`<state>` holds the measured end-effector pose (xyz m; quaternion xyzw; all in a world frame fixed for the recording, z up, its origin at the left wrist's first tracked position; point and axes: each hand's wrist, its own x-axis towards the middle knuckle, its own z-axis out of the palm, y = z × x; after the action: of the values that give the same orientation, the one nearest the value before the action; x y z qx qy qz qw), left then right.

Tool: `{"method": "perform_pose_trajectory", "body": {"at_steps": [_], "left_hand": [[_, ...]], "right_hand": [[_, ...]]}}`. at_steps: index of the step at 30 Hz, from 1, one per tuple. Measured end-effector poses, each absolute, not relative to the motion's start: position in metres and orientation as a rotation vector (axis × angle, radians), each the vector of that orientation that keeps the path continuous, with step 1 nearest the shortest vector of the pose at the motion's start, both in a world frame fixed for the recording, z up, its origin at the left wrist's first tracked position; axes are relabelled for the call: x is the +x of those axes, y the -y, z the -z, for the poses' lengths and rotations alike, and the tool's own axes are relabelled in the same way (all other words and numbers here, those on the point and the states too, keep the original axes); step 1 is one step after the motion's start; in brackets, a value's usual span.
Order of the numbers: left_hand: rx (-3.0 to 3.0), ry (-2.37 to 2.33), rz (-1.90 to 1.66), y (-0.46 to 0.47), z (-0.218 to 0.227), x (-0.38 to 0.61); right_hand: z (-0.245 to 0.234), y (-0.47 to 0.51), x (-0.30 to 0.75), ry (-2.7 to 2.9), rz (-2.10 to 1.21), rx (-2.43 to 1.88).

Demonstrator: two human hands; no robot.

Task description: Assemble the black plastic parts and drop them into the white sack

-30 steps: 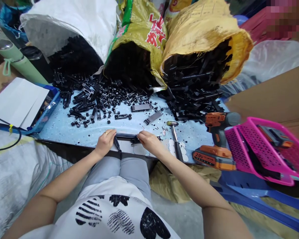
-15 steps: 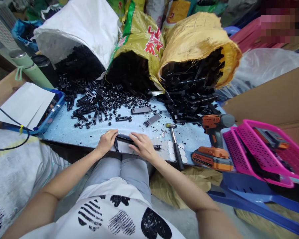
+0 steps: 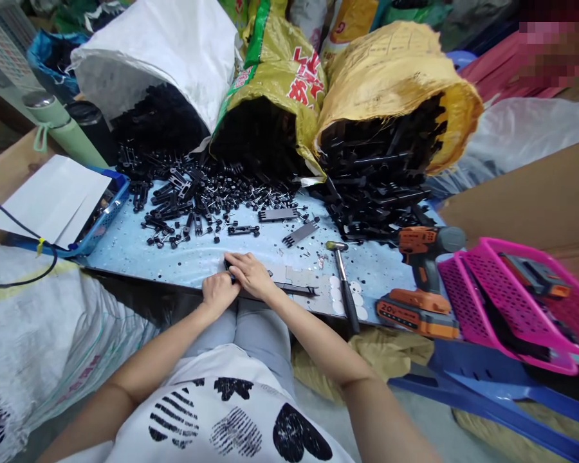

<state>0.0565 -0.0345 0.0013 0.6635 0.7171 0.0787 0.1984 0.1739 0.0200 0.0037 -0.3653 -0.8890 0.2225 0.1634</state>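
At the table's near edge my two hands are close together on a small black plastic part [image 3: 228, 263], most of which they hide. My left hand [image 3: 219, 295] is closed in a loose fist around its lower end. My right hand [image 3: 252, 275] lies over the top of it with fingers bent and pressed together. A long black strip [image 3: 296, 289] with a forked end runs out from under my right hand, lying on flat grey plates [image 3: 296, 276]. Two grey pronged pieces [image 3: 277, 214] and a black linked part [image 3: 244, 230] lie farther back.
Right of my hands lie a hammer [image 3: 342, 283], white discs [image 3: 338, 299] and an orange cordless drill [image 3: 417, 283]. Pink baskets [image 3: 516, 302] stand beyond. Behind, a white sack [image 3: 159, 45], a green-gold sack [image 3: 270, 83] and a yellow sack [image 3: 390, 71] spill black parts.
My right hand has moved left and now meets my left hand, which has shifted slightly right and down. More of the long black strip and grey plates shows. The view has shifted slightly.
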Motion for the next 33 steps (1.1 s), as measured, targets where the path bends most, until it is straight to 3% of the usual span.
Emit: {"method": "perform_pose_trajectory", "body": {"at_steps": [7, 12, 15, 18, 24, 29, 33], "left_hand": [[1.896, -1.976, -0.264, 0.037, 0.0, 0.053], [2.573, -1.343, -0.444, 0.009, -0.005, 0.033], [2.772, -1.043, -0.246, -0.017, -0.007, 0.042], [2.808, -1.037, -0.122, -0.025, -0.013, 0.056], [2.796, -1.23, -0.387, -0.011, -0.031, 0.055], [2.745, -1.092, -0.602, -0.014, -0.045, 0.045], [2.436, -0.687, -0.908, 0.022, -0.081, 0.05]], "right_hand": [[-0.013, -0.011, 0.183, 2.554, -0.567, -1.067], [-0.005, 0.007, 0.266, 2.451, -0.099, -1.309], [0.009, 0.011, 0.307, 2.505, 0.061, -1.496], [0.006, 0.009, 0.321, 2.641, 0.088, -1.37], [-0.039, 0.001, 0.319, 2.731, 0.112, -1.035], [-0.072, 0.0, 0.312, 2.662, -0.04, -0.809], [-0.102, 0.017, 0.303, 2.476, -0.512, -0.503]]}}
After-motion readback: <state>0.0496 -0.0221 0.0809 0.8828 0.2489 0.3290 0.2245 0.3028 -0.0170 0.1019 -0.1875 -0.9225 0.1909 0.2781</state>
